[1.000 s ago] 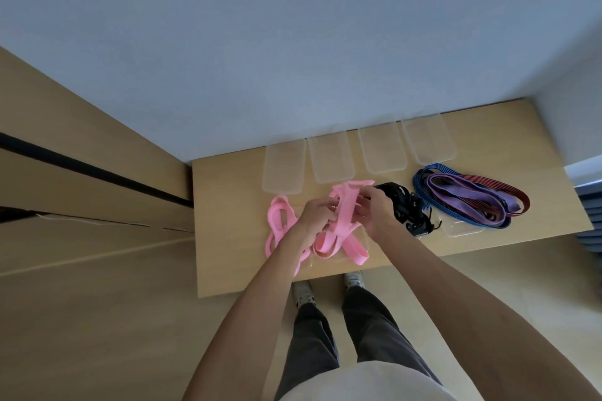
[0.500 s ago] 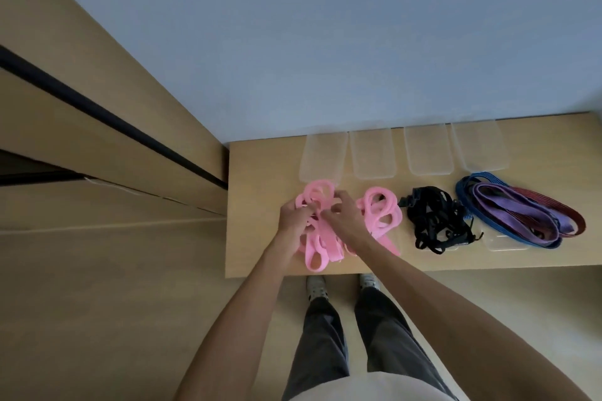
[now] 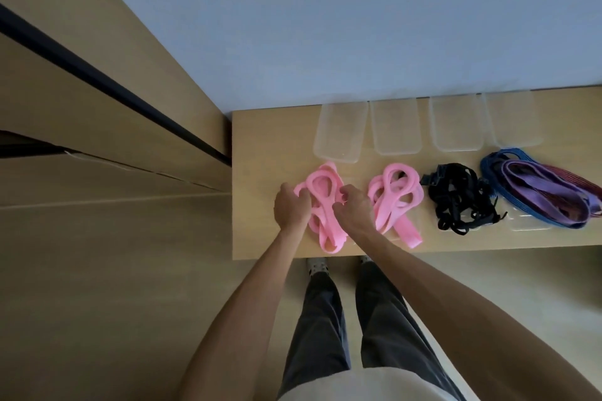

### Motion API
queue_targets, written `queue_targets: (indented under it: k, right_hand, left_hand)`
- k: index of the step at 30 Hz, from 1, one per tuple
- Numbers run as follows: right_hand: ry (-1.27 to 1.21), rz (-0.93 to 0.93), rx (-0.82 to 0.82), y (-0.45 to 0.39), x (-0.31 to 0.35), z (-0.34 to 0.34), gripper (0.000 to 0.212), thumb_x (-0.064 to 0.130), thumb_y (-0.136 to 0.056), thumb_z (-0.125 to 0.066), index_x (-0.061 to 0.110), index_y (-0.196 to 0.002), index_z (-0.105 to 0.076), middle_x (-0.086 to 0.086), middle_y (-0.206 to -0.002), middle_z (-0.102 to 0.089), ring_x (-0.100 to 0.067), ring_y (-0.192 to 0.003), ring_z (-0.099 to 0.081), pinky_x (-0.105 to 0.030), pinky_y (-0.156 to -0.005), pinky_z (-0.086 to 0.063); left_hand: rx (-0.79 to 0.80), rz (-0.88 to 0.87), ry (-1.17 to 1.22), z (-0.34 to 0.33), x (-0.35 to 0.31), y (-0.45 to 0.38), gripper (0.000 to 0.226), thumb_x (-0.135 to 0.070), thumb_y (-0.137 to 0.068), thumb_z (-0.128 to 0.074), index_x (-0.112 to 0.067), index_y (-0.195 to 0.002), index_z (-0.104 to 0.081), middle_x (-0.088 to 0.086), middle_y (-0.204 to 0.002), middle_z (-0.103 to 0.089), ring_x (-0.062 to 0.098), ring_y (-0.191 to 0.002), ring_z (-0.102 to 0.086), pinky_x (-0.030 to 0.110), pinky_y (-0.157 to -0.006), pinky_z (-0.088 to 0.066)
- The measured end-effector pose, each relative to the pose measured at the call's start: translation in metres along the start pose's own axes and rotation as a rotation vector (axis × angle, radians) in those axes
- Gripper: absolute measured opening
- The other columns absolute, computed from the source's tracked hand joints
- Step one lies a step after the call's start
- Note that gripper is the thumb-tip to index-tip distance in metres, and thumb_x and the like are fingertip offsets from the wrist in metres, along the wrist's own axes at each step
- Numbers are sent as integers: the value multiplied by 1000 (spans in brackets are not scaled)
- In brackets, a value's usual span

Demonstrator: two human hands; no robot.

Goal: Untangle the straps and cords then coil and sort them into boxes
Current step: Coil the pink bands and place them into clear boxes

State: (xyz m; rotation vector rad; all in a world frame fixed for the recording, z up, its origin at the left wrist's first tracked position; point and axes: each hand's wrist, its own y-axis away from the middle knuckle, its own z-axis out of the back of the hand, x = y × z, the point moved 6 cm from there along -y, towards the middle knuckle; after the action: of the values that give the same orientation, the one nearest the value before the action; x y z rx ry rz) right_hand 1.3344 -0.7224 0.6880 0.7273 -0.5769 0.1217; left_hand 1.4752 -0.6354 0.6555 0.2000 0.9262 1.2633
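Note:
Two bundles of pink strap lie on the wooden table [image 3: 260,140]. My left hand [image 3: 291,208] and my right hand [image 3: 355,210] both grip the left pink bundle [image 3: 321,192] from either side, fingers curled into its loops. The second pink bundle [image 3: 395,197] lies loose just right of my right hand. Further right sits a tangle of black cord [image 3: 459,197], then a pile of blue, purple and red straps [image 3: 540,192]. Several clear plastic boxes [image 3: 340,132] stand in a row along the table's far edge.
A clear lid or box [image 3: 529,221] lies under the blue and purple pile. A wooden cabinet [image 3: 97,140] stands left of the table. The wall rises behind the boxes. My legs and shoes [image 3: 317,267] are below the table's front edge.
Both hands went from the middle pink bundle to the left one and now hold it. The view has swung left, so the table sits further right.

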Motion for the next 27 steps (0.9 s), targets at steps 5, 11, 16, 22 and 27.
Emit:
queue_targets:
  k: [5,11,16,22,27]
  right_hand:
    - [20,38,-63,-2,16,14,23,7,-95,-55,-3,-114,-63,-20,-107,-68,-37,-95,-65,-40,-79,-51]
    - [24,27,-35,-18,11,8,37,16,-95,-55,7,-131,-52,-15,-125,-57,-30,-98,-58,-34,-76,-42]
    - [-19,16,-84,-27,1,-9,34,6,-90,-58,8,-124,-54,-11,-117,-56,-25,-95,-52,-31,-78,-39]
    - [-97,162,-202,-17,10,-7,28,2,-87,-62,6,-115,-64,-8,-105,-66,-24,-93,-59,-25,-74,-38]
    - [-296,168,-139,-10,22,13,32,5,-92,-55,13,-123,-61,-1,-107,-71,-16,-96,-66,-30,-83,-55]
  left_hand:
    - [-131,-116,-139,16,-9,-6,38,-20,-95,-52,-9,-132,-53,13,-138,-46,29,-119,-53,37,-85,-46]
    - [63,-146,-182,-6,-8,-20,14,-25,-88,-55,-16,-98,-59,5,-102,-64,22,-81,-62,32,-63,-48]
    - [157,-68,-96,-9,-2,-26,11,-21,-78,-66,-12,-78,-60,-3,-72,-58,18,-65,-53,27,-52,-36]
    - [366,-123,293,-8,-18,-13,26,-6,-71,-71,-14,-71,-47,3,-67,-47,19,-63,-49,26,-57,-38]
    - [552,-195,491,7,-47,14,22,-2,-79,-76,-12,-76,-57,16,-78,-68,26,-66,-67,34,-59,-54]
